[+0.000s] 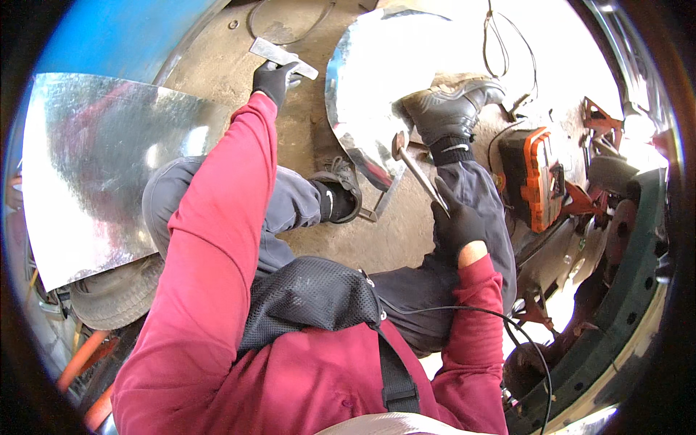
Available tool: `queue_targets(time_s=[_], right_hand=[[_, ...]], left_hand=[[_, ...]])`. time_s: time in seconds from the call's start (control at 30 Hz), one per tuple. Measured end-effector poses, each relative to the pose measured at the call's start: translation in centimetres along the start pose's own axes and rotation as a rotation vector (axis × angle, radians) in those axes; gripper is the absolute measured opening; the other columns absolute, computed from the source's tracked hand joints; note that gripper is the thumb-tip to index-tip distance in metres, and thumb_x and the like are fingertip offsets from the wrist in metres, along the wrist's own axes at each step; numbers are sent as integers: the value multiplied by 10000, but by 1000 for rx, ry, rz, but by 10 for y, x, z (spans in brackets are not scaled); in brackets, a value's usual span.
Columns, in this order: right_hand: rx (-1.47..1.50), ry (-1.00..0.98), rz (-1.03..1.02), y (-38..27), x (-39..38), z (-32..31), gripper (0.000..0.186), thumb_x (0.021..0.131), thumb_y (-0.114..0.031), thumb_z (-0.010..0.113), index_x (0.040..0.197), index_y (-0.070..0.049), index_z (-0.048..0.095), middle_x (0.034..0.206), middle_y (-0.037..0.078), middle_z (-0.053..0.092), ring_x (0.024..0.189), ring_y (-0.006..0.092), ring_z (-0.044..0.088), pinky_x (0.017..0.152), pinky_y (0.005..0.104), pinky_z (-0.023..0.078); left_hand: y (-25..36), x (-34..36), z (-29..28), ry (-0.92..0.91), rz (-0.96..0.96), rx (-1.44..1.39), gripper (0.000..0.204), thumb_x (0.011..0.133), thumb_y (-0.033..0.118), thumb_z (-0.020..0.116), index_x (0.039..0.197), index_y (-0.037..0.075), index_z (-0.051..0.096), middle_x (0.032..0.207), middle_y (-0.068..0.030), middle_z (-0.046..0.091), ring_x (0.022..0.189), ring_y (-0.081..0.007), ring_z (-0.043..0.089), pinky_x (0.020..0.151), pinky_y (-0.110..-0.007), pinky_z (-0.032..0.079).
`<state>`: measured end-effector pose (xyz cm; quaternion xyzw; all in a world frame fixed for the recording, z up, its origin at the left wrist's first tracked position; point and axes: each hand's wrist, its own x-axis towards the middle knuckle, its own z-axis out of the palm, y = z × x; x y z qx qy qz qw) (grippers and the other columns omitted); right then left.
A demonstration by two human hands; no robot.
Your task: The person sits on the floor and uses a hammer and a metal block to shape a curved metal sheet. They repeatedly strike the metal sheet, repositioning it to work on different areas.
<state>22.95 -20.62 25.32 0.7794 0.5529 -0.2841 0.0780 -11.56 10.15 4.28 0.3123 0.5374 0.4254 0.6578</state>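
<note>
My left hand [272, 83], black-gloved, is closed around a flat grey metal bar [288, 59] and held out forward, left of a shiny curved metal sheet [366, 83]. In my right hand [459, 226], also black-gloved, is a hammer [422, 175]. Its head points away from me, close to the sheet's near edge. My right boot [446, 112] rests over the sheet's right part. The sheet's far right side is lost in glare. A thin metal strip [386, 199] shows below its near edge.
A large shiny metal sheet [109, 174] stands at left over a tyre [116, 293]. A blue panel [123, 36] rises behind it. To the right are an orange-and-black toolbox [536, 177], red stands [600, 119] and looped cables [499, 54]. My left shoe [339, 190] is mid-floor.
</note>
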Motion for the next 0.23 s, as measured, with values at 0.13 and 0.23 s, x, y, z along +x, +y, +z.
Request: queue_targets(time_s=[0.13,0.23], right_hand=[[18,-65,41,-7,4,0,540,1042,-381,606,1570,-370,493,987,270,747,900,462,742,779,555,574],[13,-84,100,-9,11,1,579,1044,-401,608,1602,-377,457,1006,269,752,923,466,743,808,549,585]], left_hand=[[4,2,10,-56,-5,52,321,1016,138,716,1319,41,673,1219,-82,748,1078,-235,746,903,-383,625],[4,4,10,-157,34,172,363,1023,167,717,1358,33,671,1266,-61,738,1117,-257,733,945,-401,614]])
